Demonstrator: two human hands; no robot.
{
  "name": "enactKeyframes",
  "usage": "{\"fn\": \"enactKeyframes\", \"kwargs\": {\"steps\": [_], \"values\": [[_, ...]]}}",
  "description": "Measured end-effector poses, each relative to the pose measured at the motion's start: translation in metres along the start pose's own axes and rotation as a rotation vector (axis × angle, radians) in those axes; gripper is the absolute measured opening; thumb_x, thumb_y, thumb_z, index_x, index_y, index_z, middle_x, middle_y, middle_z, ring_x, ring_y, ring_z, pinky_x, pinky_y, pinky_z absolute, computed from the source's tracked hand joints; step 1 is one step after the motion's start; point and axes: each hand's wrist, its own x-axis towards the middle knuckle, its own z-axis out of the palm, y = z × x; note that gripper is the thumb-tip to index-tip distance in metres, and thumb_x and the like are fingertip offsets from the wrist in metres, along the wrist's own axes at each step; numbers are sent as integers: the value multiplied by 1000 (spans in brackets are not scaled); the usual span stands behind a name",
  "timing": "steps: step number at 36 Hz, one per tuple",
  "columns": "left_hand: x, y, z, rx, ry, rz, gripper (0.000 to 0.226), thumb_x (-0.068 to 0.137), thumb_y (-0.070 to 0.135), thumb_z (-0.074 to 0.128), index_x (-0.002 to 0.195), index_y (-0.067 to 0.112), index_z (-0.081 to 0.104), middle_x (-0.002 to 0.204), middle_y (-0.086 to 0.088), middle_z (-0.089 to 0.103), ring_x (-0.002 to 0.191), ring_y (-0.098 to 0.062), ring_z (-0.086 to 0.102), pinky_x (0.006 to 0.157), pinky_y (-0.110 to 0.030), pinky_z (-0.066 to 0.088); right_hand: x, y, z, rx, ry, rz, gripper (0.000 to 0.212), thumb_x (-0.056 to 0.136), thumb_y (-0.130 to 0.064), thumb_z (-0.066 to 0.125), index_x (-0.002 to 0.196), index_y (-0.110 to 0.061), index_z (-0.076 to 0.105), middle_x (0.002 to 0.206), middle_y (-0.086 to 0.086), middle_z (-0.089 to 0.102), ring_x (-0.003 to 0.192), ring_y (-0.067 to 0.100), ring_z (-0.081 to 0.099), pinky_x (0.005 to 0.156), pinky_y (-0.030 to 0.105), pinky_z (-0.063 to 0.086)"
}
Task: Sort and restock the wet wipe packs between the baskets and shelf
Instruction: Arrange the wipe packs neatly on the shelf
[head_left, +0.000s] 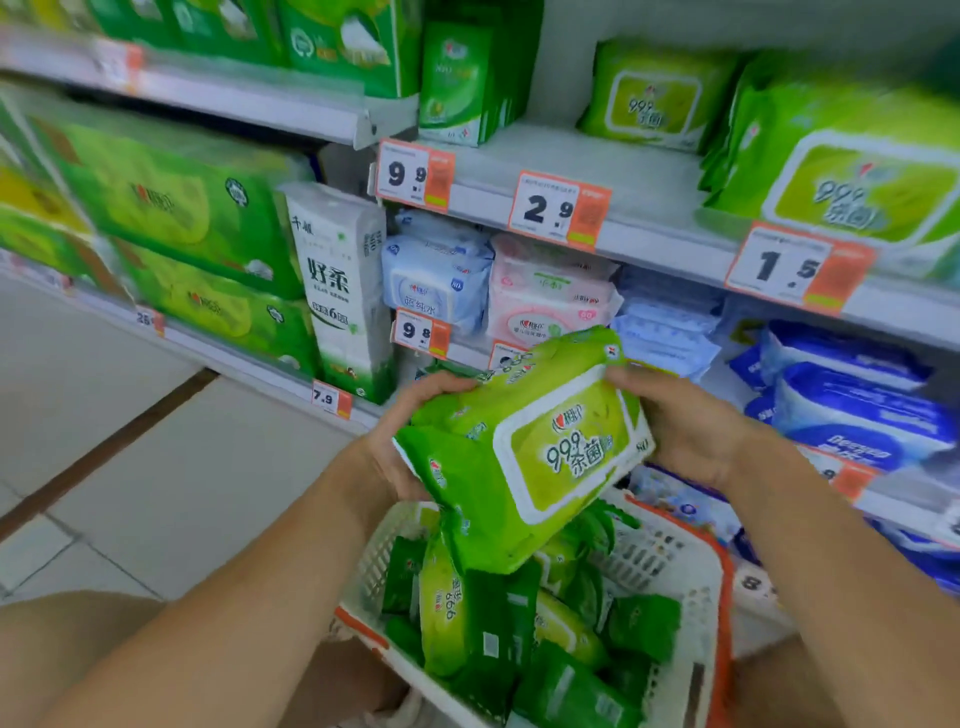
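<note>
You held a green wipe pack (524, 457) over the basket (696, 582), in front of the shelf (649, 176). Its white-framed flap read "99.9" above the characters 杀菌, with a heart logo and brand mark too small to read, and "80" near its right edge. Your left hand (410, 441) gripped the pack's left end, fingers curled over the top edge and thumb under it. Your right hand (685, 426) held the right end, fingers wrapped over the upper corner. The pack sat tilted, flap facing you, with what looked like a second green pack behind it, though you could not tell for certain.

The basket was white with an orange rim and held more green packs (519, 634), large and small, jumbled together; one showed "99.9" upside down.

On the shelf above, matching "99.9 杀菌" packs (852, 171) stood at the right. Price tags along the shelf edge read "9.9" (413, 174), "2.9" (558, 210) and "1.5" (795, 267). Lower tags read "9.8" (422, 331) and "7.9" (330, 398). A white tissue pack (343, 286) at the left showed 好柔 and "6". Pale blue (436, 280) and pink (550, 296) packs sat beneath the "2.9" tag, their print blurred.
</note>
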Motion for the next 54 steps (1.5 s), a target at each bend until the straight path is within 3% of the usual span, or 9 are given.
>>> {"fn": "enactKeyframes", "kwargs": {"steps": [6, 11, 19, 23, 28, 37, 41, 50, 54], "values": [[-5, 26, 29, 39, 35, 88, 72, 85, 75, 40, 101, 18, 80, 113, -13, 73, 106, -31, 69, 96, -48, 50, -14, -11, 8, -39, 231, -83, 62, 67, -56, 75, 119, -24, 71, 111, 8, 75, 97, 31, 73, 74, 44, 60], [-4, 41, 57, 414, 187, 289, 57, 65, 33, 77, 118, 14, 70, 101, -10, 76, 86, -25, 75, 64, -36, 61, -27, -28, 19, -81, 342, -199, 43, 81, -52, 69, 118, -32, 66, 105, -3, 77, 91, 21, 75, 65, 37, 61], [11, 118, 86, 609, 137, 498, 79, 58, 40, 92, 127, 17, 61, 113, -7, 74, 98, -26, 73, 83, -41, 59, -40, -101, 7, -318, 240, -398, 86, 58, -31, 88, 135, -21, 53, 119, -4, 73, 109, 17, 70, 98, 43, 54], [31, 167, 116, 813, 128, 713, 32, 82, 37, 74, 110, 22, 67, 97, 8, 77, 87, -8, 73, 72, -24, 58, -25, -155, 3, -405, 343, -615, 72, 67, -9, 87, 131, -15, 54, 118, 0, 73, 105, 16, 71, 88, 32, 59], [81, 208, 121, 981, 164, 849, 31, 92, 28, 66, 120, 20, 56, 106, 7, 70, 85, 3, 70, 75, -19, 58, 33, -203, -12, -513, 537, -687, 99, 48, -5, 97, 132, -13, 46, 121, 2, 69, 108, 18, 69, 94, 43, 56], [170, 216, 91, 1467, 230, 627, 99, 62, 47, 87, 142, 20, 35, 126, -6, 63, 114, -29, 62, 100, -45, 49, 96, -227, -15, -1256, 857, -333, 110, 61, -43, 93, 147, -10, 31, 145, 16, 40, 137, 34, 38, 111, 41, 37], [182, 209, 95, 1814, 328, 606, 70, 89, 48, 66, 146, 17, 36, 136, -13, 56, 121, -33, 54, 95, -33, 41, 122, -223, -17, -1701, 859, -192, 88, 82, -56, 70, 153, -28, 26, 155, 7, 33, 143, 40, 26, 109, 67, 28], [211, 219, 93, 2080, 441, 283, 65, 97, 33, 44, 156, 31, 17, 156, -13, 35, 138, -34, 38, 106, -37, 35, 190, -243, -50, -1742, 987, -182, 57, 90, -29, 68, 140, -22, 43, 139, 17, 44, 133, 43, 39, 111, 56, 32], [214, 223, 90, 2356, 336, 209, 45, 99, 32, 34, 141, 25, 50, 151, -2, 44, 136, -30, 42, 109, -43, 37, 212, -242, -67, -1664, 1088, -156, 63, 90, -18, 64, 145, -16, 34, 143, 20, 38, 138, 50, 30, 101, 61, 42]]}}
